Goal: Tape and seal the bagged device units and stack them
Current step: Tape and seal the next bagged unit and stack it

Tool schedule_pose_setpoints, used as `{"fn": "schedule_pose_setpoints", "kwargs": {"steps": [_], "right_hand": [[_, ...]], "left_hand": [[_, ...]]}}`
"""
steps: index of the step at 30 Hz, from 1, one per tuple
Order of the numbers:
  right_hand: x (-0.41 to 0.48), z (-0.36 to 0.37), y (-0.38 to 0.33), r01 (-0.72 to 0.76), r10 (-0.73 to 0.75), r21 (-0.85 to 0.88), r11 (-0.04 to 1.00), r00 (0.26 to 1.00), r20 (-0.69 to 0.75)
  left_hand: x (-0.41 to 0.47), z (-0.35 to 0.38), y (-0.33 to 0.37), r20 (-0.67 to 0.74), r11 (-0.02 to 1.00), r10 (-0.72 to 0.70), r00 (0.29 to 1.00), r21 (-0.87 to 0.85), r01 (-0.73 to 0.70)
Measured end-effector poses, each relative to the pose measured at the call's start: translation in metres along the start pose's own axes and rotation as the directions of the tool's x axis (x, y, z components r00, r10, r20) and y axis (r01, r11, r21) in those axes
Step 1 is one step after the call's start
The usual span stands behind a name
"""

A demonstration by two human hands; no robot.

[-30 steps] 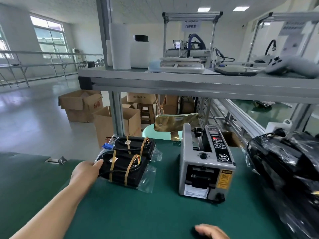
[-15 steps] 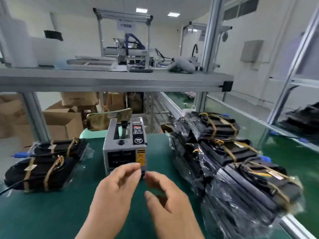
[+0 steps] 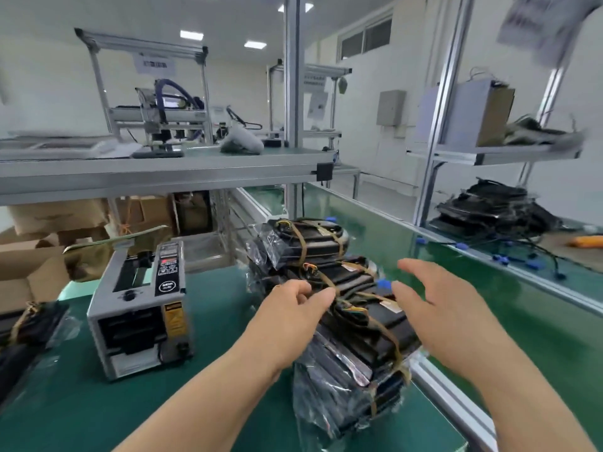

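Green mat [image 3: 98, 402]; left hand [image 3: 293, 306], right hand [image 3: 437, 308] empty, loose

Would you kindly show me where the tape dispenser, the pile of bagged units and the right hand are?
tape dispenser [image 3: 137, 334], head view, on the dark opening in its front face.
pile of bagged units [image 3: 381, 324], head view, on the black top unit between the hands.
right hand [image 3: 450, 313], head view, on the back of the hand.

Green bench mat [image 3: 208, 402], tape dispenser [image 3: 140, 308], bagged units [image 3: 352, 321]
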State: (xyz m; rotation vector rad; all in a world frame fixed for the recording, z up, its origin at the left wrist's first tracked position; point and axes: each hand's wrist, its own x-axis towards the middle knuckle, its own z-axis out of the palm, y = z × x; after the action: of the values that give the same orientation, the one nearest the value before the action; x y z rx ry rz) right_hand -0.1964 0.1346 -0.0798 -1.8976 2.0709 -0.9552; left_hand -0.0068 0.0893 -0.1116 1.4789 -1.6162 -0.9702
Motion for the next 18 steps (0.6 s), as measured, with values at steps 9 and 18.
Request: {"fn": "schedule_pose_setpoints", "kwargs": {"steps": [9, 18], "right_hand": [[0.004, 0.059, 0.037, 0.105, -0.097, -0.071, 0.992, 0.989, 0.11], [-0.026, 0.084, 0.044, 0.163, -0.118, 0.274, 0.948, 0.977, -0.176]], "left_hand": [[0.017, 0.015, -0.013, 0.197, 0.956, -0.278, 0.94, -0.036, 0.29], [0.002, 0.02, -0.023, 0.078, 0.877, -0.19, 0.979, -0.435, 0.205]]}}
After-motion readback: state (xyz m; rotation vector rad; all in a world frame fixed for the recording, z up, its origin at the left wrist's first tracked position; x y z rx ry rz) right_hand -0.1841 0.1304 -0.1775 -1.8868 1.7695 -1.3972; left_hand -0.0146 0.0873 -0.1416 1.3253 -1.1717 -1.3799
